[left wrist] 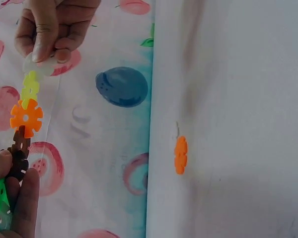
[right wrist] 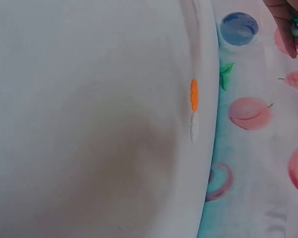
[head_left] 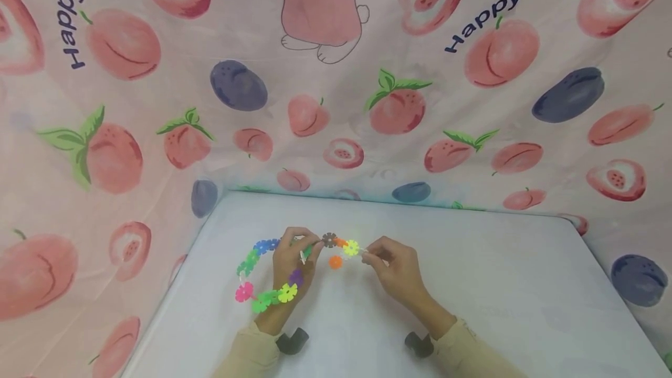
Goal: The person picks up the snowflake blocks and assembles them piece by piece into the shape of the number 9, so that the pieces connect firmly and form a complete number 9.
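Observation:
A chain of colourful plastic snowflake discs [head_left: 244,292] loops around the left hand [head_left: 287,262]. That hand pinches the chain near its brown discs [left wrist: 21,153] between thumb and fingers. Beyond them run an orange disc [left wrist: 32,118] and a yellow disc [head_left: 351,248]. At the end is a translucent whitish disc [left wrist: 32,65], pinched by the right hand [head_left: 396,267] between thumb and fingers. The stretch between the hands is held above the table. In the right wrist view, part of the left hand [right wrist: 284,22] shows at the upper right corner; the right hand is not visible there.
On the white table [head_left: 499,308], between and below the hands, lie an orange disc [head_left: 335,262] and a white disc [right wrist: 194,127], end to end. A fruit-printed cloth [head_left: 341,104] hangs behind the table and along its sides. Black wrist devices [head_left: 293,341] sit by both sleeves.

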`<action>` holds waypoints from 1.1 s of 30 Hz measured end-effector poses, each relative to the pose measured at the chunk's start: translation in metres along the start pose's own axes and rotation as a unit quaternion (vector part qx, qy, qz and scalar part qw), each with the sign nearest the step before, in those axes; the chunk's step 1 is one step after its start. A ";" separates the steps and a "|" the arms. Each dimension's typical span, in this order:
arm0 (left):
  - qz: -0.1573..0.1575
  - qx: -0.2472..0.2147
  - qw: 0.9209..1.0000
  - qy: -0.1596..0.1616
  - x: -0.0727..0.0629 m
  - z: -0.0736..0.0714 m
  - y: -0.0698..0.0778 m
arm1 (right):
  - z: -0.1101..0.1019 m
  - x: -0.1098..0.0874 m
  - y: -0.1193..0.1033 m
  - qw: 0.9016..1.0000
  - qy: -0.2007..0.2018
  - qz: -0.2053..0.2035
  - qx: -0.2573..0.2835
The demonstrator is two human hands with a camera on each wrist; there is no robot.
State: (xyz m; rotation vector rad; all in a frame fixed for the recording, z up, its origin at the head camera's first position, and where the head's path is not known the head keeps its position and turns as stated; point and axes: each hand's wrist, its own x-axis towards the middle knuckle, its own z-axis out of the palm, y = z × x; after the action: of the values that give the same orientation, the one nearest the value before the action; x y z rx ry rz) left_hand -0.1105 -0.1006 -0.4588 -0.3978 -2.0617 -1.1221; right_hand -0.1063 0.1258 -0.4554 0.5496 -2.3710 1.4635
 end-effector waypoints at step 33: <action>-0.024 -0.003 1.000 -0.003 0.003 -0.022 -0.010 | 0.013 0.027 0.030 0.979 -0.130 0.144 -0.055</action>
State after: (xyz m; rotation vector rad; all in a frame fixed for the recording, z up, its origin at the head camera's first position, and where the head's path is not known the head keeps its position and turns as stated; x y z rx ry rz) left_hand -0.1087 -0.1247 -0.4550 -0.3553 -2.0832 -1.1576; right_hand -0.1452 0.1224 -0.4726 0.4024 -2.8184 1.4356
